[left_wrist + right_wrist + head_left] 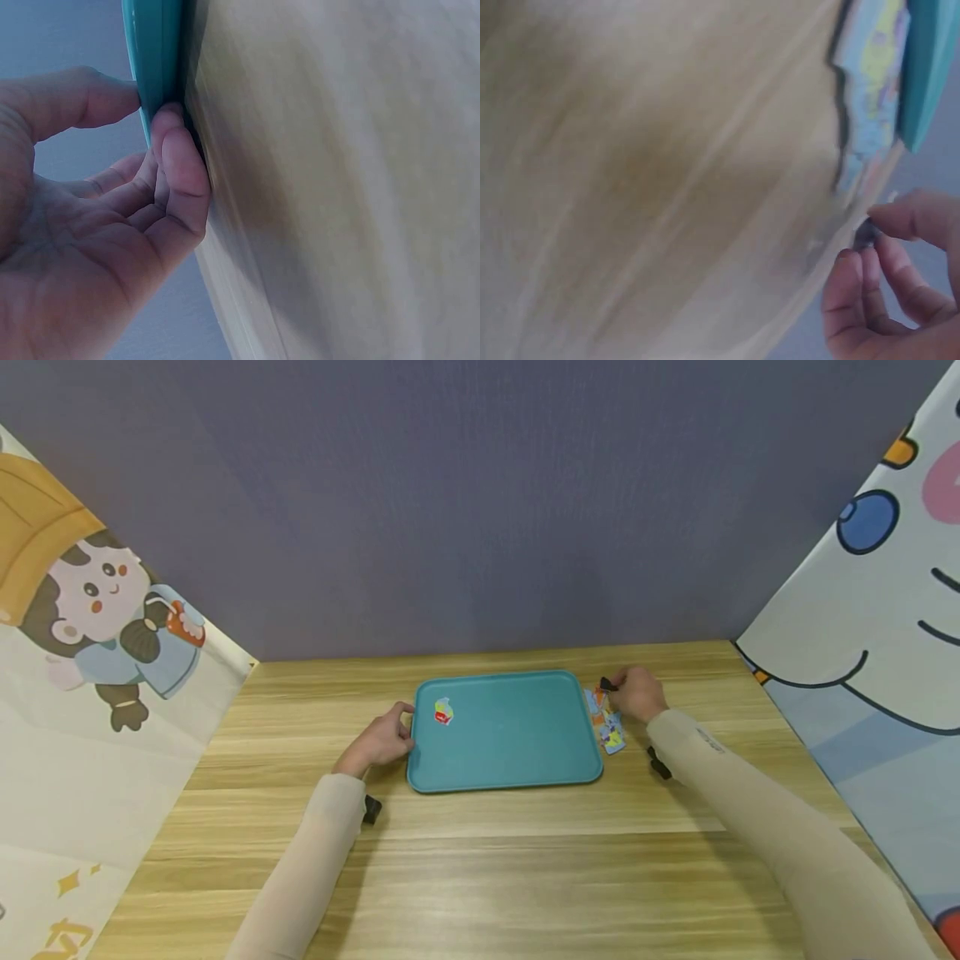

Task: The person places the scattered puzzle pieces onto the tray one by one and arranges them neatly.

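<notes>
A teal tray (510, 752) lies on the wooden table, with a small cluster of colourful puzzle pieces (443, 712) at its upper left. My left hand (381, 742) pinches the tray's left rim; in the left wrist view the thumb is on one side of the teal rim (156, 52) and curled fingers are on the other. Beyond the tray's right edge my right hand (637, 695) pinches a small dark piece (866, 234) between thumb and fingertips. More puzzle pieces (611, 735) lie beside that edge, close to this hand; their light blue and yellow print shows blurred in the right wrist view.
A grey-blue wall (495, 510) rises behind the table's far edge. Printed cartoon panels stand at the left (112, 610) and at the right (847, 610). Bare wood (510, 877) stretches in front of the tray.
</notes>
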Tool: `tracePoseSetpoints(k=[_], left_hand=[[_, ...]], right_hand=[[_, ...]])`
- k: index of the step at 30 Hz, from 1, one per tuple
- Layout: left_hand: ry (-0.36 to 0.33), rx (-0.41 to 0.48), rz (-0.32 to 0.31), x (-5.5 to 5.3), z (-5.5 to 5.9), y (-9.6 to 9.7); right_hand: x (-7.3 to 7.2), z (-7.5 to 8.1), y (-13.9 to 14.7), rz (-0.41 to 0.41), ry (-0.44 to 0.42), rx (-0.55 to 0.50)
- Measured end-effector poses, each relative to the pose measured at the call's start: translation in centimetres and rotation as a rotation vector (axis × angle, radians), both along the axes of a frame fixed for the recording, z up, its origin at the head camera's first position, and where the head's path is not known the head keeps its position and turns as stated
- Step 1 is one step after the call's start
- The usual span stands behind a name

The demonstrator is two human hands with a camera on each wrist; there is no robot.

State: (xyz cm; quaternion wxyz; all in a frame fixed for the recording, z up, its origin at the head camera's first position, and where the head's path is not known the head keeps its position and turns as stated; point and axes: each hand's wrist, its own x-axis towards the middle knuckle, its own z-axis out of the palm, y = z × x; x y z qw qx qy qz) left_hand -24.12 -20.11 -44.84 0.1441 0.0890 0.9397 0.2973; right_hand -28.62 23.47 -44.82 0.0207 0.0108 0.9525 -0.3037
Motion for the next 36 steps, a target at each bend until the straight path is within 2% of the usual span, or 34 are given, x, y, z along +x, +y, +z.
tracePoseSetpoints(k=[5, 10, 15, 24, 36], left_hand=[[-0.010, 0.004, 0.007, 0.1, -0.1, -0.1], [-0.017, 0.006, 0.017, 0.2, -0.1, -0.2], [-0.022, 0.003, 0.021, 0.2, -0.1, -0.2], [-0.014, -0.012, 0.022, 0.2, 0.0, -0.1], [-0.005, -0.028, 0.019, 0.1, 0.1, 0.1]], right_hand=[[0.1, 0.9, -0.6, -0.005, 0.120, -0.076], [0.2, 2.1, -1.9, 0.009, 0.246, -0.087], [0.5, 3.0, -3.4, 0.037, 0.332, -0.083], [1.0, 3.5, -5.9, 0.099, 0.353, -0.090], [0.8, 2.8, -8.9, 0.185, 0.359, -0.111]])
